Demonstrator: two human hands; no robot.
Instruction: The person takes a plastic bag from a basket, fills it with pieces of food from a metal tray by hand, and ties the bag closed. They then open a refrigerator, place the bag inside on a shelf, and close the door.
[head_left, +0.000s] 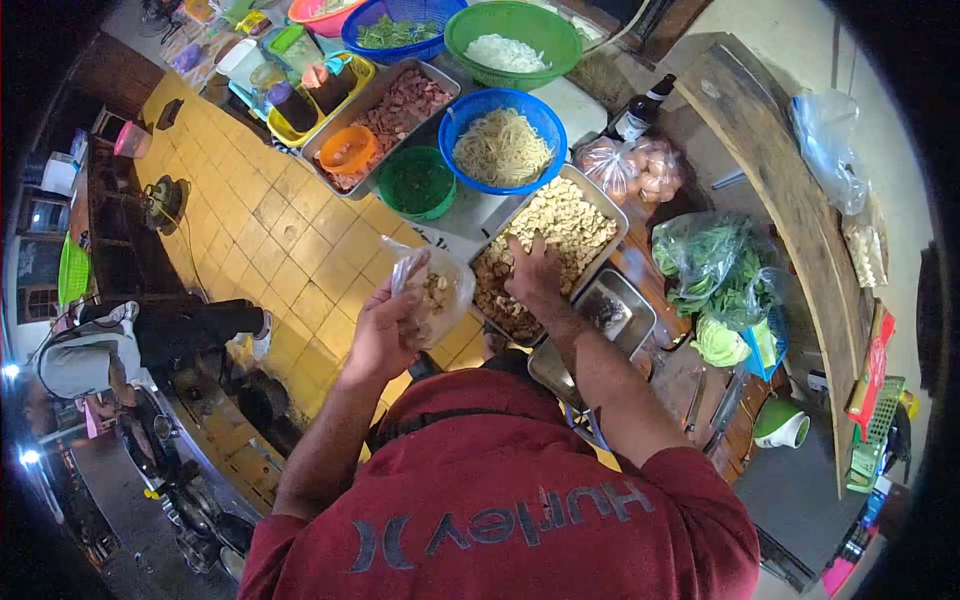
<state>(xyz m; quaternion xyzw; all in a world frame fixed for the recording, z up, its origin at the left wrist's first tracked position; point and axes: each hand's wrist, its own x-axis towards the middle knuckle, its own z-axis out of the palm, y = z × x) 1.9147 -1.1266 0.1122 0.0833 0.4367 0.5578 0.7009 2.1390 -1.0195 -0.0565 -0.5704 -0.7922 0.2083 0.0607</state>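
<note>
A clear plastic bag (437, 290) with some pale pieces in it hangs from my left hand (388, 325), whose fingers grip its rim. My right hand (533, 275) reaches into a metal tray full of pale, chunky pieces (565, 225); its fingers are spread among them, and their tips are partly hidden. Browner pieces (510, 305) lie at the near left end of the same tray. Just beyond it stands a blue basket (556, 122) of noodles (502, 147).
A meat tray (400, 105), an orange bowl (347, 149) and a green basket (417, 183) stand beyond the bag. Right of my right arm are a small metal tray (628, 322), bagged greens (715, 265), bagged eggs (655, 168) and a dark bottle (640, 115).
</note>
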